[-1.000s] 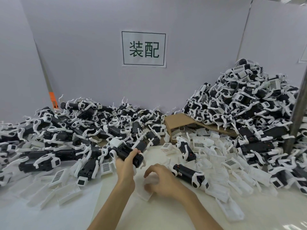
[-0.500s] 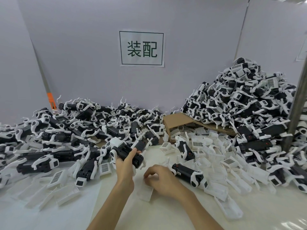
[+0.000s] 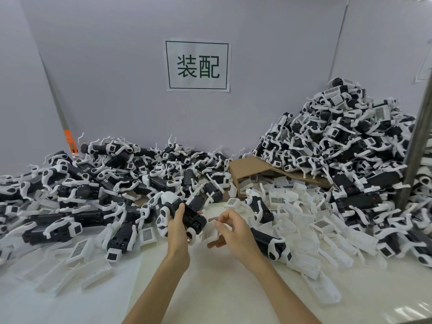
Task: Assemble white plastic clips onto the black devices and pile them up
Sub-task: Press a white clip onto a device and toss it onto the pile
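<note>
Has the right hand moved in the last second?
Yes. The right hand has lifted off the table with a white clip, rising against the black device lying beside it.

Even soft light, wide-angle edge distortion.

Paper sign on back wall reads "装配" in green inside a green border; barcode labels on clips too small to read.
</note>
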A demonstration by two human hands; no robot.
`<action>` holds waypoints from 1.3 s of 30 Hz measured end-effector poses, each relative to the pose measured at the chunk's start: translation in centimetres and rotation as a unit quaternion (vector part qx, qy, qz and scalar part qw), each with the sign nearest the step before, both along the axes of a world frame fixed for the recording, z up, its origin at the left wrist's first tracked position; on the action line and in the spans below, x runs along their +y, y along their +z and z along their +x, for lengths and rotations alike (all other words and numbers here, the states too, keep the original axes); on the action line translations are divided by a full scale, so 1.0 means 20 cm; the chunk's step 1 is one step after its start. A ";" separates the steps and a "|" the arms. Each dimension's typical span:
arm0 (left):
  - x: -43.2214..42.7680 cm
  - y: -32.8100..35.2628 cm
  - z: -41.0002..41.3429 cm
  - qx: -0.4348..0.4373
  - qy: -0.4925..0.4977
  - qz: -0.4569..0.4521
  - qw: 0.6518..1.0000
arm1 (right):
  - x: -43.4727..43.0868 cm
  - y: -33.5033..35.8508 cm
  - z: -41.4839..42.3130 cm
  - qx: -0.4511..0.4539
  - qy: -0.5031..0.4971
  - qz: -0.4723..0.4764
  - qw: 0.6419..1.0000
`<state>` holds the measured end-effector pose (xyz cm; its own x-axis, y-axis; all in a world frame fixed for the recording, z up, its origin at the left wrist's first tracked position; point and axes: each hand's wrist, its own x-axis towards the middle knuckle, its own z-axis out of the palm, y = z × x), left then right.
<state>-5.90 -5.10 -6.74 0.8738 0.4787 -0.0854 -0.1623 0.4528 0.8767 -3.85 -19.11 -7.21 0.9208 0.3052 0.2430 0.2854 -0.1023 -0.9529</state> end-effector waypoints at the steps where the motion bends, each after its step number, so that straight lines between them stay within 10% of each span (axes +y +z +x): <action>1: 0.00 0.01 0.00 -0.001 -0.002 -0.007 1.000 | -0.01 0.00 0.00 0.004 -0.002 0.011 1.000; 17: -0.04 -0.04 0.03 0.011 -0.018 0.122 0.992 | -0.04 0.04 0.02 0.176 0.059 0.214 0.959; 39: -0.09 -0.04 -0.04 -0.010 -0.200 0.266 0.943 | -0.04 0.02 0.02 0.040 -0.020 0.121 0.992</action>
<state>-6.65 -6.98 -7.57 0.9924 0.0817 0.0917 -0.0903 -0.0209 0.9957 -3.37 -19.99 -6.81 0.9502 0.2089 0.2311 0.2088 0.1232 -0.9702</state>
